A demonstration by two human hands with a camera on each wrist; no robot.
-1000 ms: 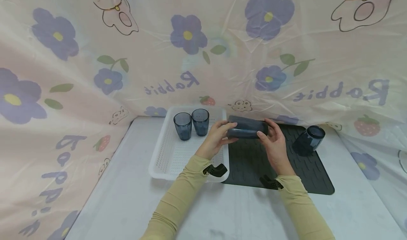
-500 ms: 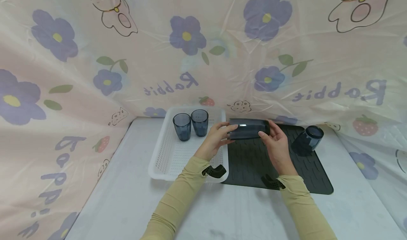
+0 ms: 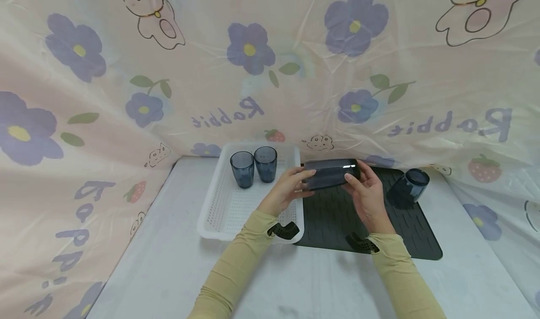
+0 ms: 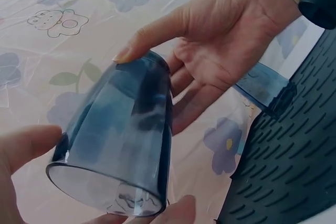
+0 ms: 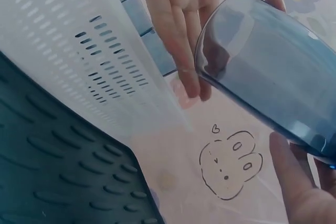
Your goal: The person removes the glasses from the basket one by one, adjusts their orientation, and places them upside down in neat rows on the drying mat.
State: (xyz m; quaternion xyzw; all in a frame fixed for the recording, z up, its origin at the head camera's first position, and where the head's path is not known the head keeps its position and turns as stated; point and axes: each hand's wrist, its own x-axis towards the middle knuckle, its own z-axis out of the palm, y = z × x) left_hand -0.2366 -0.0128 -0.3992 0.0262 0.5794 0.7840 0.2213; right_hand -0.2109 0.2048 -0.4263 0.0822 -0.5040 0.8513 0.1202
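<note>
I see the glass held sideways over the dark mat, left hand and right hand with their grip clamped at its ends — if one loosens, the smooth wall may slip and fall.

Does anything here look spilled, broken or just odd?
No spill or breakage shows. The "Rabbit" lettering on the backdrop runs right to left, as if mirrored. The blue tumbler on the black mat looks upside down, unlike the two upright tumblers in the white basket.
</note>
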